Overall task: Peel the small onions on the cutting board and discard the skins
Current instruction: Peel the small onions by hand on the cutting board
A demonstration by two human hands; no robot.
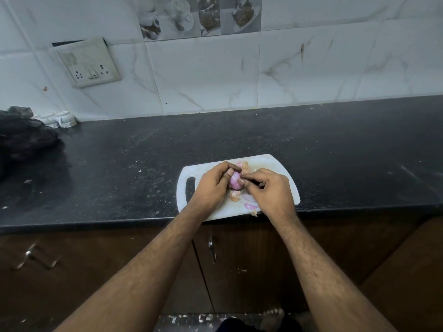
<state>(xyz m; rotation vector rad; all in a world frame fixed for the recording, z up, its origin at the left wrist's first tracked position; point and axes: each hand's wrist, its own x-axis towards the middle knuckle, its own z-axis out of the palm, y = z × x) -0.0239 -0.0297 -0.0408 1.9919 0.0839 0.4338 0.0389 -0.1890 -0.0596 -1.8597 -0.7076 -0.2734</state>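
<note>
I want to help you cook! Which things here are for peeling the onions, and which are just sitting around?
For the job:
small onion, gripped by left hand, picked at by right hand
white cutting board
loose skins

Just lying about:
dark bag, far left
wall socket
white item by wall

My left hand and right hand are bare. No rings, no watch. My arms have no sleeves and show short hairs. Below the counter, my foot is bare too.
</note>
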